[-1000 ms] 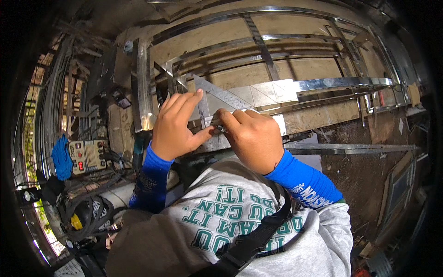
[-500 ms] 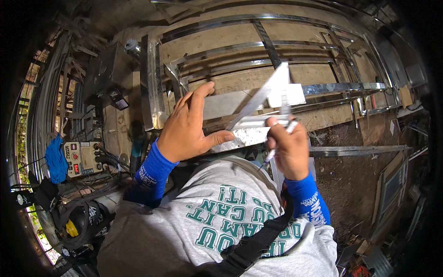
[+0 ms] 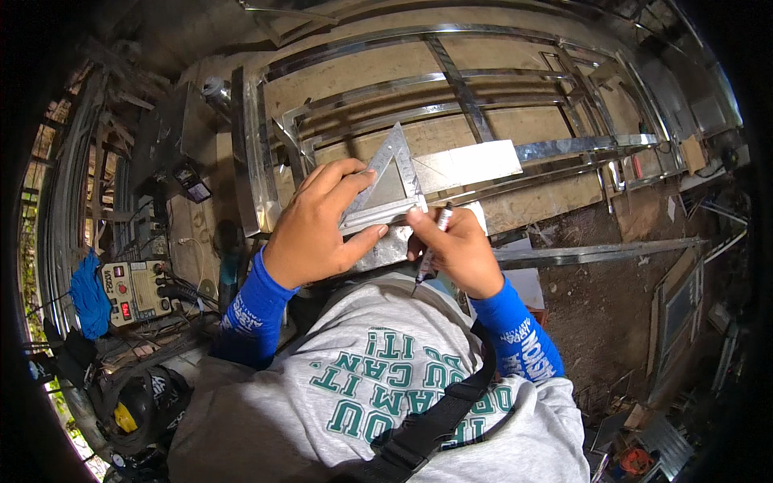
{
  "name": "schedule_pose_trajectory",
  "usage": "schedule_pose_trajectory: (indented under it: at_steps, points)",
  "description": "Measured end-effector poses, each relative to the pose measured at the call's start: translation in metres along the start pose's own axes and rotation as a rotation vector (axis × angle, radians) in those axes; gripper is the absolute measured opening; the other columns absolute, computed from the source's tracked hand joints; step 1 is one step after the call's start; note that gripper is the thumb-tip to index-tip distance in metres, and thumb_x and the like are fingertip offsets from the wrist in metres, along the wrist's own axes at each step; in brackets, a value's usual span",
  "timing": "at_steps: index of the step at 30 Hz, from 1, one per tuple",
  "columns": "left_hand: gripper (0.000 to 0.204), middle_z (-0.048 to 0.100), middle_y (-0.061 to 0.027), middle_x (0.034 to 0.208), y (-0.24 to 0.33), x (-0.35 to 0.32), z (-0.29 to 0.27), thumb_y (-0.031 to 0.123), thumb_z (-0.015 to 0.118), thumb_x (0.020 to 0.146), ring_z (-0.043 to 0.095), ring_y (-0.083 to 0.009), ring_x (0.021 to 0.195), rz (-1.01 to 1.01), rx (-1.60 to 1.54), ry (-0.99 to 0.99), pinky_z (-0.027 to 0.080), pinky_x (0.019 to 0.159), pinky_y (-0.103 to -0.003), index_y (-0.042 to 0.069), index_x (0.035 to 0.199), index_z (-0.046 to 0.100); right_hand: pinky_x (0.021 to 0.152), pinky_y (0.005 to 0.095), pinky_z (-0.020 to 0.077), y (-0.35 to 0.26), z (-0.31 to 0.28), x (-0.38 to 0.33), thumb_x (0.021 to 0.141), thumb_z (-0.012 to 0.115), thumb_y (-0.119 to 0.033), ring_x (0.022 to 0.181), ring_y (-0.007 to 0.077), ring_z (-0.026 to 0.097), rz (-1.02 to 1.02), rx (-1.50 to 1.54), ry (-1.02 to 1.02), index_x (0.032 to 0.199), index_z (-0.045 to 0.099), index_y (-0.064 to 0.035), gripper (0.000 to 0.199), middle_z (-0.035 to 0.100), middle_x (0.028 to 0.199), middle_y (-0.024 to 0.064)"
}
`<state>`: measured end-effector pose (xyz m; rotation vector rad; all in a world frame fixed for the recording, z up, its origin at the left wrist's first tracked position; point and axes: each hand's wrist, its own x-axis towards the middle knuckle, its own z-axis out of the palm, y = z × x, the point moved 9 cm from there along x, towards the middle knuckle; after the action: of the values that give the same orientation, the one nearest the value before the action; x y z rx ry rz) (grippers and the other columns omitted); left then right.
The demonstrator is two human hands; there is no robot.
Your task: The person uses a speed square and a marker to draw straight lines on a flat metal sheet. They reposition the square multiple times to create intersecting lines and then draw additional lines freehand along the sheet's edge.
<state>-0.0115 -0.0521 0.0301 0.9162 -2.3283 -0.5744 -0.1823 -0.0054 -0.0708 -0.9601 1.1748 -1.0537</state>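
Observation:
A metal triangular square (image 3: 405,173) lies across a flat silvery metal strip (image 3: 479,165) in front of me. My left hand (image 3: 314,221) grips its left side, fingers on the slanted edge and thumb below the thick base. At the base's right end, the thumb of my right hand (image 3: 463,251) touches the square. A slim marker (image 3: 427,259) is held in that hand's curled fingers, its dark tip pointing down toward my shirt. Another shiny metal piece (image 3: 385,251) sits under the base, partly hidden by my hands.
Beyond my hands spreads a large frame of polished metal tubing (image 3: 463,92). To the left are a welding machine (image 3: 133,291), a blue cloth (image 3: 88,296) and cables. A long metal bar (image 3: 600,252) extends to the right above the dirt floor.
The square has come left and down onto the strip, carried by my right hand with the marker. My left hand, previously spread beside it, has closed on its left side. The view has shifted slightly.

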Motion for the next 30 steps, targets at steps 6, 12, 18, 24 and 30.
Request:
schedule_pose_trajectory:
  at_steps: [6,12,18,24,30]
  points:
    - [0.058,0.064,-0.0219,0.134,0.003,-0.002,0.0,0.021,0.088,0.08,0.063,-0.0417,0.122,0.041,0.054,0.029,0.051,0.107,-0.047,-0.004,0.129,0.068,0.048,0.0246,0.0326,-0.031,-0.057,-0.03,0.116,0.031,-0.064,0.052,0.0075,0.048,0.018,-0.149,0.224,0.09,0.082,-0.0019,0.084,0.066,0.063,0.0025]
    - [0.06,0.067,-0.0225,0.135,0.0,-0.002,0.001,0.017,0.089,0.076,0.066,-0.0415,0.119,0.024,0.044,0.036,0.053,0.104,-0.046,-0.004,0.129,0.07,0.053,0.0214,0.0349,-0.081,-0.074,-0.035,0.117,0.048,-0.045,0.058,0.0053,0.05,-0.392,-0.049,0.281,0.102,0.078,0.0021,0.058,0.064,0.072,0.001]
    - [0.061,0.067,-0.0216,0.134,0.001,-0.001,-0.001,0.016,0.089,0.075,0.066,-0.0413,0.118,0.029,0.057,0.047,0.054,0.104,-0.046,-0.004,0.129,0.07,0.087,0.0279,0.0565,-0.099,-0.056,-0.01,0.099,0.076,-0.003,0.095,0.015,0.073,-0.595,-0.332,0.33,0.114,0.077,0.0046,0.017,0.079,0.105,0.0094]
    - [0.055,0.066,-0.0212,0.129,0.002,-0.001,-0.001,0.018,0.088,0.076,0.065,-0.0418,0.117,0.054,0.06,0.063,0.053,0.104,-0.047,-0.003,0.123,0.069,0.081,0.0236,0.0563,-0.092,-0.046,-0.001,0.104,0.074,-0.005,0.091,0.0094,0.07,-0.653,-0.412,0.325,0.113,0.077,0.0056,0.014,0.078,0.101,0.0073]
    - [0.055,0.066,-0.0212,0.129,0.003,-0.001,0.0,0.019,0.088,0.076,0.066,-0.0415,0.117,0.061,0.065,0.072,0.053,0.104,-0.047,-0.004,0.123,0.07,0.081,0.0236,0.0563,-0.092,-0.045,0.0,0.104,0.073,-0.004,0.091,0.009,0.07,-0.61,-0.383,0.276,0.11,0.077,0.0063,0.013,0.078,0.1,0.007]
